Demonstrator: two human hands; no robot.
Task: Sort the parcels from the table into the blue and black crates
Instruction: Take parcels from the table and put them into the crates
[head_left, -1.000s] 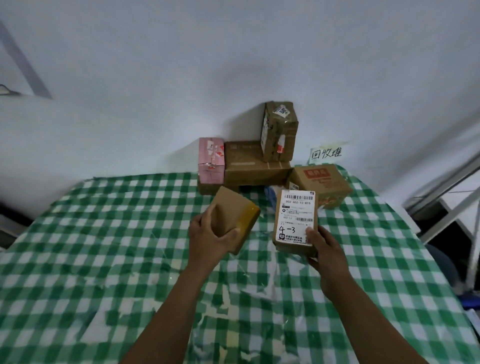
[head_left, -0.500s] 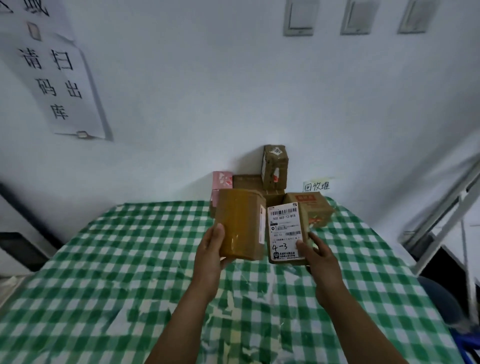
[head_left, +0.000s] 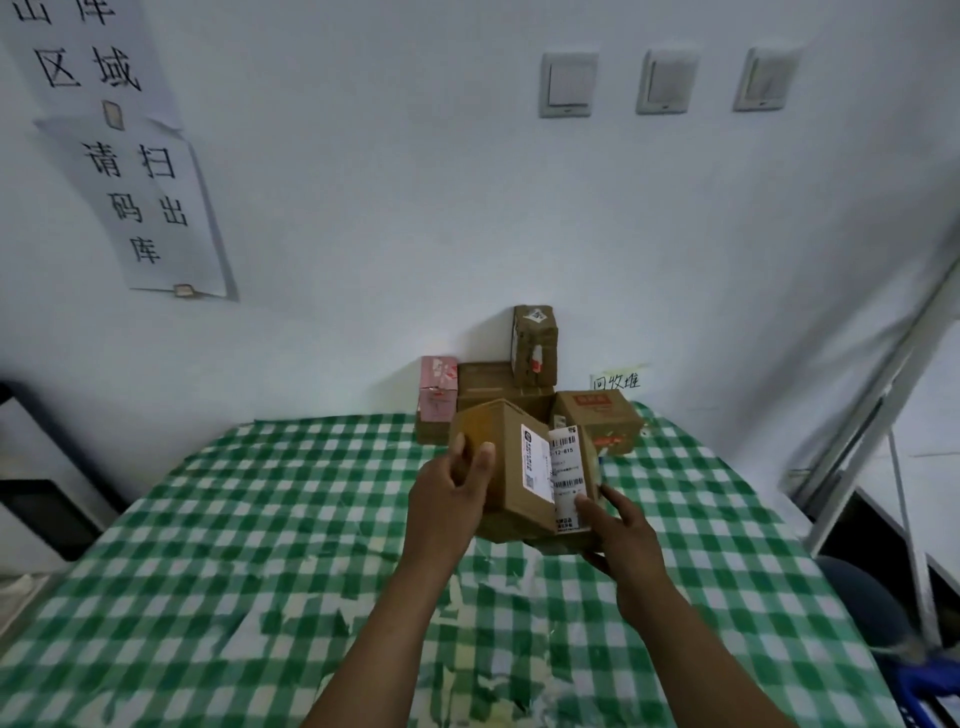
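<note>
left hand held brown cardboard parcel w/ small side label above green-white checked worktop, grip curled round its left edge. right hand held 2nd brown parcel w/ big white barcode label, partly hidden behind the 1st, grip pinching its lower corner. at back by wall: pink box, tall taped brown box atop flat brown box, brown box w/ red print.

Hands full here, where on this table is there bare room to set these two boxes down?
Bare checked cloth lies left of the left hand and along the whole near edge. The far edge by the wall is crowded with stacked parcels.
</note>
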